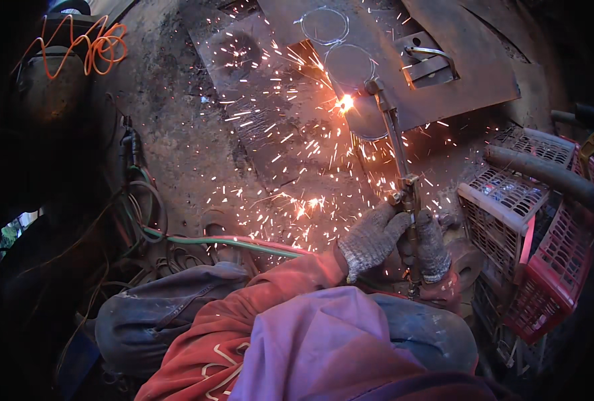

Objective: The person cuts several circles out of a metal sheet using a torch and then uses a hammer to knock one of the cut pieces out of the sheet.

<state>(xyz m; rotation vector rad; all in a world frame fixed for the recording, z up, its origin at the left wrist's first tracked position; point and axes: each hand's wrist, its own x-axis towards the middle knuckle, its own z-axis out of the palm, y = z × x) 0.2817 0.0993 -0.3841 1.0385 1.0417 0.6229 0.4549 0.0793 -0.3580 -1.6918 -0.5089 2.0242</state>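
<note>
A long metal cutting torch (399, 146) slants up and away from me, its head over the near edge of a brown steel plate (474, 100). At its tip a white-orange glow (344, 103) throws sparks across the ground toward me. White circles are marked on the plate, and the glow lies along one of them. My left hand (371, 240), in a grey knit glove, closes on the torch beside its valves. Wrapped round the handle is my right hand (432, 248), gloved alike; the torch partly hides its fingers.
Green and red hoses (257, 245) run in from the left, near dark coiled hoses (143, 204). A pale plastic crate (500, 207), a red crate (544, 281) and a thick pipe (544, 172) are at right. An orange coiled hose (103, 48) hangs far left.
</note>
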